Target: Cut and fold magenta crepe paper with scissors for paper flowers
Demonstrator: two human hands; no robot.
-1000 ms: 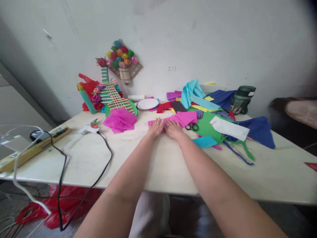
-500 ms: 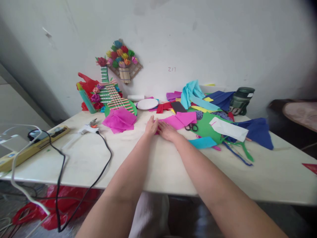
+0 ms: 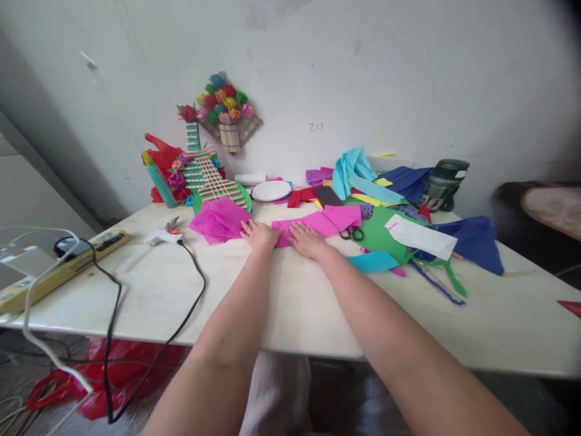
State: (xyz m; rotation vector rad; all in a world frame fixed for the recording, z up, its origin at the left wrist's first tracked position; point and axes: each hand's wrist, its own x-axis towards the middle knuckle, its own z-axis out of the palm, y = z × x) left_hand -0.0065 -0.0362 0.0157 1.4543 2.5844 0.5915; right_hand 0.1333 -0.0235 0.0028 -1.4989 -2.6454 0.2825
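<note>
A long pink paper strip [image 3: 324, 223] lies across the middle of the table. My right hand [image 3: 307, 240] rests flat on its left part, fingers spread. Just left of the strip's end, my left hand [image 3: 259, 235] lies open, its fingertips at the edge of a crumpled pink paper sheet [image 3: 218, 221] and its thumb close to the strip. Black-handled scissors [image 3: 352, 233] sit under the strip's right part, with only the handles showing.
At the left are a white glue gun [image 3: 164, 235] and a yellow power strip [image 3: 68, 266] with cables. A green flower-decorated instrument [image 3: 222, 192] stands behind. Coloured papers, a phone [image 3: 328, 197], green sheet [image 3: 381, 233] and dark bottle [image 3: 445, 184] are at the right.
My left hand has moved left, off the strip's left end to the crumpled pink sheet, and its fingers have spread. The strip's left end now shows. My right hand has barely moved.
</note>
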